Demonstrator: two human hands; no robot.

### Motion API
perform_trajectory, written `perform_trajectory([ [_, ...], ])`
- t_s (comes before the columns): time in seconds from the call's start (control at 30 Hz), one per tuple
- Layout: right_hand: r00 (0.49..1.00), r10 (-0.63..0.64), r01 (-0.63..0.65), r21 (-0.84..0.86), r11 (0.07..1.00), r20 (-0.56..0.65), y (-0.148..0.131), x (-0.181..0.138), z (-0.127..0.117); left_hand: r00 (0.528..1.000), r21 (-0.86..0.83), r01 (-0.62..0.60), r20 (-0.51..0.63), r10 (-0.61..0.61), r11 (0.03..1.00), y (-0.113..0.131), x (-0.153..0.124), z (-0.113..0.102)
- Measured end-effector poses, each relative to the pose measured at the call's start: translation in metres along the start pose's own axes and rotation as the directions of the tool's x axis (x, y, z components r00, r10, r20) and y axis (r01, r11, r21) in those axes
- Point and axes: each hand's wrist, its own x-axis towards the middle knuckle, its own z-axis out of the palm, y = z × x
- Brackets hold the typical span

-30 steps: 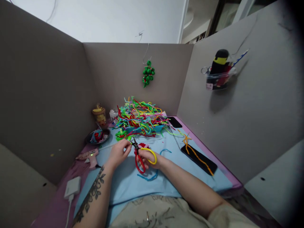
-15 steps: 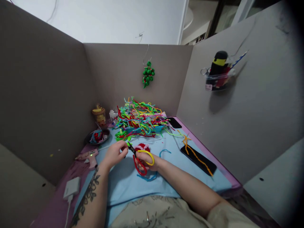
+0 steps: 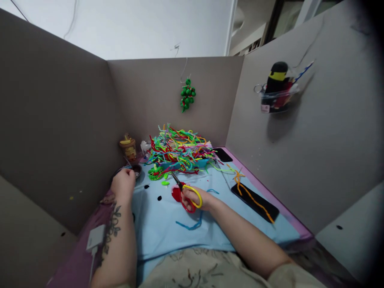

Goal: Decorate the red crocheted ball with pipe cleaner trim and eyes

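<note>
My right hand (image 3: 206,199) is closed around scissors (image 3: 181,185) with one red and one yellow handle, blades pointing away to the upper left. Below the blades lies a red and pink piece (image 3: 176,193), partly covered by the hand. My left hand (image 3: 123,183) is at the dark bowl (image 3: 138,170), its fingers pinched together; whatever they hold is hidden. A green figure with eyes (image 3: 155,173) rests beyond the scissors, with a bright green scrap (image 3: 165,183) beside it. Small black ovals (image 3: 159,198) lie on the blue cloth (image 3: 156,228).
A heap of colourful fuzzy strands (image 3: 180,148) fills a blue tray at the back. Orange strands cross a black phone (image 3: 255,203) on the right; another dark phone (image 3: 223,155) lies behind. A white adapter (image 3: 96,237) sits left. Grey panels (image 3: 168,92) enclose the table.
My left hand has moved left from near the scissor tips to the bowl, now covering the glue gun. The scissors have shifted slightly right; the green scrap and black ovals are now exposed.
</note>
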Motion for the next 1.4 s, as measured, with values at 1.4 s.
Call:
perform_trajectory([
  [1.4,0.804,-0.161,-0.498,-0.796,0.344,-0.573,0.013,-0.021,-0.109,0.867,0.165,-0.272,0.469,0.167,0.948,-0.008,-0.008,0.054],
])
